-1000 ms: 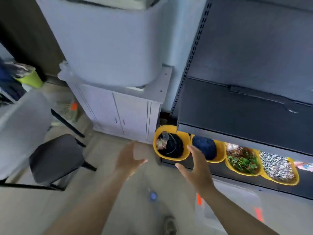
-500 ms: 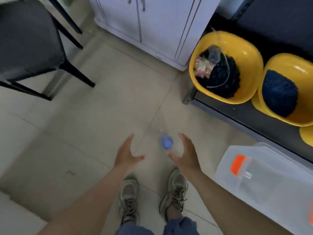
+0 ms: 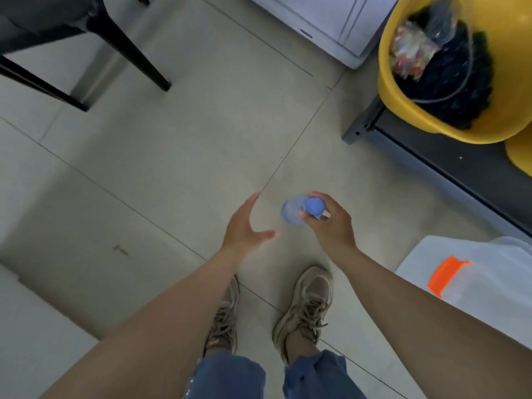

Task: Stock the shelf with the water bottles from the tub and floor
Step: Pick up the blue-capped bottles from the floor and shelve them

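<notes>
A clear water bottle [image 3: 292,214] with a blue cap stands upright on the tiled floor just ahead of my feet. My right hand [image 3: 331,223] grips it at the neck, fingers curled round the cap. My left hand [image 3: 244,228] hovers open a little to the bottle's left, palm turned toward it, touching nothing. The clear plastic tub [image 3: 472,286] with an orange latch sits at the lower right; I cannot see what it holds. The dark bottom shelf [image 3: 449,156] runs along the right.
A yellow bowl [image 3: 408,110] of dark items sits on the shelf at the upper right, with a second yellow bowl [image 3: 521,154] beside it. A black chair [image 3: 86,38] stands at the upper left. A white cabinet base [image 3: 325,33] is at the top. My shoes [image 3: 305,309] are below the bottle.
The view tilted down from the shelf to the floor. Both hands dropped toward the bottle, and my right hand took hold of its neck.
</notes>
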`<state>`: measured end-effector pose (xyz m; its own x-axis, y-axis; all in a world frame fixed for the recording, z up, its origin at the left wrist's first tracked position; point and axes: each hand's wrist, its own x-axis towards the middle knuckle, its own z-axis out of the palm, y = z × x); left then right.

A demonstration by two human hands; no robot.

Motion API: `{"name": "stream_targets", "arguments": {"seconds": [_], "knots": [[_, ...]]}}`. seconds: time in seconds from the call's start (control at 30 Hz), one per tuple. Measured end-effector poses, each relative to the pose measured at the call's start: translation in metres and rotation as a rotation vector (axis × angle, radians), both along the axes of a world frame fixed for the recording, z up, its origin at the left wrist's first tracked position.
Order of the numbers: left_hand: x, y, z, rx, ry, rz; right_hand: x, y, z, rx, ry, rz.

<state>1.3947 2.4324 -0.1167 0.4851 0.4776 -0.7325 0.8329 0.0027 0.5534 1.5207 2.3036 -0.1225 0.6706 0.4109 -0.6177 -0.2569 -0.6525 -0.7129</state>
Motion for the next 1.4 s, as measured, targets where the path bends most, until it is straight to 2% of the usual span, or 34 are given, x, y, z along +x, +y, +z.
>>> {"name": "stream_targets", "arguments": {"seconds": [0.13,0.33,0.53,0.8,1.07,1.4], "knots": [[0.024,-0.006,0.06,0.043,-0.076,-0.062,0.016,-0.004,0.076,0.095,-0.066,0.065],[0.053,-0.029,0.187,0.039,-0.181,-0.058,0.034,-0.017,0.239,0.267,-0.217,0.094],[0.066,-0.066,0.348,0.122,-0.346,-0.176,0.045,-0.053,0.428,0.386,-0.37,0.063],[0.082,-0.139,0.562,0.151,-0.635,-0.221,0.055,-0.139,0.656,0.403,-0.587,0.054],[0.114,-0.227,0.693,0.273,-0.808,-0.318,0.073,-0.239,0.814,0.376,-0.81,0.091],[0.129,-0.377,0.805,0.284,-0.997,-0.339,0.063,-0.385,0.935,0.406,-0.952,0.057]]}}
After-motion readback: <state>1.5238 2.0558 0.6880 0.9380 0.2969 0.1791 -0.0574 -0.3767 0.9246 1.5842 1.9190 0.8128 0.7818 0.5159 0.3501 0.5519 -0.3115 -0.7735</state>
